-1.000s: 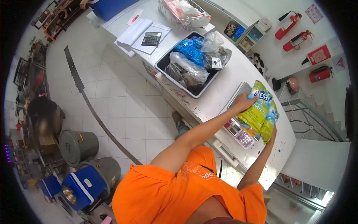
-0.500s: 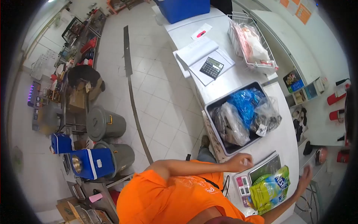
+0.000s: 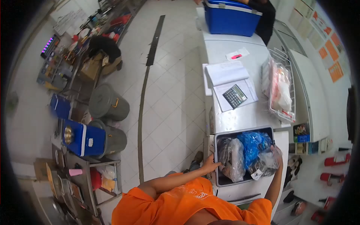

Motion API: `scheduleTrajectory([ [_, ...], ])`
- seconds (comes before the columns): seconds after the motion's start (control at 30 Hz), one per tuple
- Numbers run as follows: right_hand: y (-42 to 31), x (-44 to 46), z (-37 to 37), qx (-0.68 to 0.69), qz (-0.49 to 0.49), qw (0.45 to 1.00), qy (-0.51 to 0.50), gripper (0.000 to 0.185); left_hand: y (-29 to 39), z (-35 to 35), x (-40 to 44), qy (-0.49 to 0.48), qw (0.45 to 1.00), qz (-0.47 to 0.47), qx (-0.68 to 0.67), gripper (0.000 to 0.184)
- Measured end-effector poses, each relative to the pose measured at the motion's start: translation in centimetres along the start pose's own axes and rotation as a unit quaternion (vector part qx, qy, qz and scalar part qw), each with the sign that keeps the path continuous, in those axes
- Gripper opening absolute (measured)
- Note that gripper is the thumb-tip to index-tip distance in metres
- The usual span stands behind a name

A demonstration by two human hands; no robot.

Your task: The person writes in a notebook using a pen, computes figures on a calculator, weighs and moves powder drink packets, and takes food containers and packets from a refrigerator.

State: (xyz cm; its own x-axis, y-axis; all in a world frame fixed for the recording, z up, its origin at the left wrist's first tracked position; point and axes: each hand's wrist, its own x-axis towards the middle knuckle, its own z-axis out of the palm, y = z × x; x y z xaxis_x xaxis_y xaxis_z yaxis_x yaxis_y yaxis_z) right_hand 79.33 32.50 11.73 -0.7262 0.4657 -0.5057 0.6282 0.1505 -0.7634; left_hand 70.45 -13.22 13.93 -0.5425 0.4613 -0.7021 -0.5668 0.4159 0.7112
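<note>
A dark grey bin (image 3: 216,176) stands on the white counter in front of me. Inside it are a blue plastic bag (image 3: 253,144), a clear bag of something dark (image 3: 233,159) on the left and a clear bag with a white label (image 3: 265,160) on the right. My left hand (image 3: 211,164) grips the bin's left side, thumb near the rim. Against the right side is my right hand (image 3: 277,155), its fingers closed round the rim beside the labelled bag. Part of the scale's edge (image 3: 245,198) shows below the bin; a sliver of green packet appears by my shirt.
Beyond the bin lie a calculator (image 3: 234,96) and an open notebook (image 3: 228,73). A wire basket of packages (image 3: 282,90) is at the right. A person in black (image 3: 267,17) is by a blue cooler (image 3: 232,18); another (image 3: 105,48) bends at the left.
Both hands have left the green packets and scale and moved up to the bin's sides. The view has swung left, and the packets are now mostly hidden below my shirt.
</note>
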Motion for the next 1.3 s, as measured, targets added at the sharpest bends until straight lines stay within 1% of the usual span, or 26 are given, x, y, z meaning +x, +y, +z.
scheduleTrajectory([
  [0.03,-0.1,0.0,0.6,0.021,-0.003,1.0,-0.004,0.043,-1.0,0.0,0.6,0.014,0.999,0.048,-0.022,0.052],
  [0.1,-3.7,-2.4,1.8,0.065,-0.012,0.998,-0.006,0.041,-4.3,1.0,2.8,0.04,0.986,0.15,-0.059,0.052],
  [0.13,-4.2,-2.7,2.0,0.037,-0.005,0.999,0.006,0.042,-4.7,1.2,3.2,0.036,0.985,0.157,-0.068,0.054],
  [0.2,-4.3,-3.4,1.9,-0.021,0.007,0.999,0.036,0.043,-3.6,0.9,3.3,0.057,0.983,0.155,-0.077,0.054],
  [0.23,-1.7,-2.8,2.2,-0.026,-0.061,0.995,0.071,0.043,-3.1,0.6,3.3,0.067,0.983,0.153,-0.082,0.053],
  [0.27,2.9,-1.5,2.8,-0.031,-0.128,0.986,0.105,0.044,-2.4,0.0,3.7,0.07,0.983,0.14,-0.091,0.052],
  [0.33,7.5,-2.1,2.7,-0.086,-0.195,0.967,0.137,0.045,-1.3,-1.2,5.2,0.086,0.982,0.132,-0.101,0.051],
  [0.4,2.9,-5.4,5.4,-0.006,-0.109,0.988,0.11,0.046,-2.3,-2.1,8.1,0.121,0.975,0.163,-0.093,0.05],
  [0.43,3.3,-5.4,6.5,0.001,-0.143,0.982,0.123,0.046,-2.7,-2.6,9.4,0.148,0.967,0.188,-0.084,0.05],
  [0.47,3.7,-5.5,7.7,0.006,-0.177,0.975,0.136,0.049,-0.2,-4.3,7.8,0.12,0.974,0.178,-0.079,0.051],
  [0.5,6.8,-5.2,8.0,-0.073,-0.261,0.949,0.16,0.056,-1.0,-4.4,8.6,0.143,0.97,0.18,-0.082,0.051],
  [0.53,10.3,-4.7,8.2,-0.151,-0.34,0.907,0.196,0.065,-2.4,-4.5,10.5,0.162,0.967,0.182,-0.081,0.052],
  [0.57,10.9,-5.2,8.7,-0.197,-0.345,0.892,0.215,0.068,-3.0,-4.8,11.6,0.177,0.963,0.186,-0.077,0.052],
  [0.67,11.2,-5.9,10.1,-0.224,-0.332,0.894,0.2,0.067,-1.9,-6.2,11.3,0.219,0.952,0.208,-0.052,0.049],
  [0.7,10.3,-6.2,11.2,-0.227,-0.318,0.898,0.201,0.065,-1.9,-7.1,11.6,0.202,0.951,0.228,-0.042,0.049],
  [0.77,5.3,-7.7,14.1,-0.246,-0.295,0.9,0.206,0.062,-1.2,-9.7,12.3,0.174,0.946,0.273,-0.023,0.049],
  [0.8,2.4,-8.3,15.7,-0.258,-0.291,0.898,0.207,0.06,-0.4,-11.4,12.5,0.136,0.961,0.24,-0.025,0.05],
  [0.9,-6.5,-10.1,19.6,-0.292,-0.276,0.892,0.209,0.055,0.4,-16.5,13.5,0.133,0.96,0.247,-0.022,0.051],
  [0.93,-9.7,-10.5,21.1,-0.302,-0.267,0.89,0.212,0.053,2.1,-18.4,12.2,0.197,0.942,0.273,0.001,0.05],
  [1.03,-18.8,-11.6,26.6,-0.326,-0.244,0.882,0.237,0.048,10.5,-28.2,7.4,0.096,0.981,0.165,-0.021,0.049],
  [1.07,-21.6,-11.5,29.0,-0.335,-0.238,0.876,0.251,0.044,10.0,-30.5,9.2,0.097,0.976,0.191,-0.027,0.046],
  [1.13,-27.0,-11.4,33.6,-0.355,-0.227,0.865,0.272,0.035,11.3,-36.2,9.6,0.114,0.975,0.186,-0.035,0.041],
  [1.17,-28.8,-11.1,35.8,-0.34,-0.227,0.876,0.256,0.032,12.1,-39.5,9.5,0.123,0.975,0.182,-0.037,0.038],
  [1.23,-32.5,-8.9,39.8,-0.306,-0.239,0.893,0.229,0.026,13.6,-46.6,9.7,0.125,0.975,0.178,-0.042,0.039],
  [1.27,-36.1,-8.8,43.0,-0.336,-0.221,0.888,0.222,0.022,14.0,-49.8,9.7,0.134,0.974,0.176,-0.055,0.039],
  [1.3,-35.8,-6.6,43.9,-0.217,-0.195,0.932,0.215,0.024,14.8,-52.2,9.6,0.157,0.968,0.184,-0.064,0.039],
])
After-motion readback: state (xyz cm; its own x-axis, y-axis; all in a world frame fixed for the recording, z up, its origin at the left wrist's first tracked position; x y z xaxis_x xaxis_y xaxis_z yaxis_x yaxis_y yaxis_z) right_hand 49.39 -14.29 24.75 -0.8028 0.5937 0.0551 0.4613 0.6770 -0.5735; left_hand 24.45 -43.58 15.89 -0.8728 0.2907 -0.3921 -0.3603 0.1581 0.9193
